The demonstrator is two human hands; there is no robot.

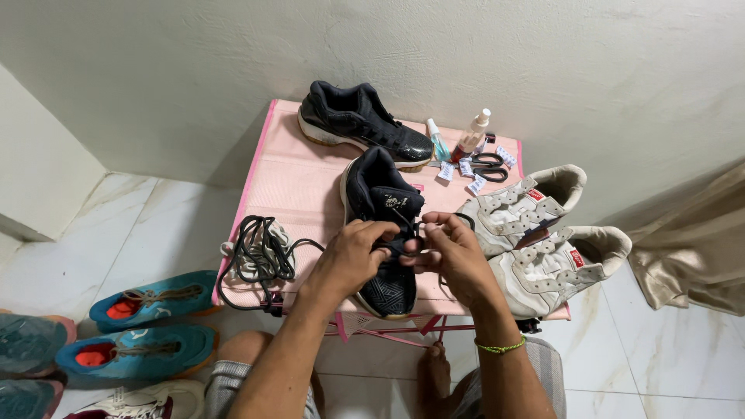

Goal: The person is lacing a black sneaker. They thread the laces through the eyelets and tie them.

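Head camera view, looking down: a black sneaker lies near the front edge of a small pink table, toe pointing toward the person. Both hands meet over its laced middle. The left hand grips the shoe's left side with its fingers curled onto a black lace, and the right hand pinches the same lace from the other side; the fingertips of the two hands are almost touching. A thin green band circles the right wrist.

Behind this shoe, at the table's back edge against the wall, sits a second black sneaker, lying crosswise. On the front left corner lies a loose tangle of black and white laces, partly hanging over the edge. At the right edge rest two white sneakers, side by side and without laces. Near the back right corner stand two small spray bottles, with black-handled scissors and several small white packets just beside them.

On the tiled floor to the left lie teal sneakers with orange linings. A beige cloth is heaped on the floor at the right.
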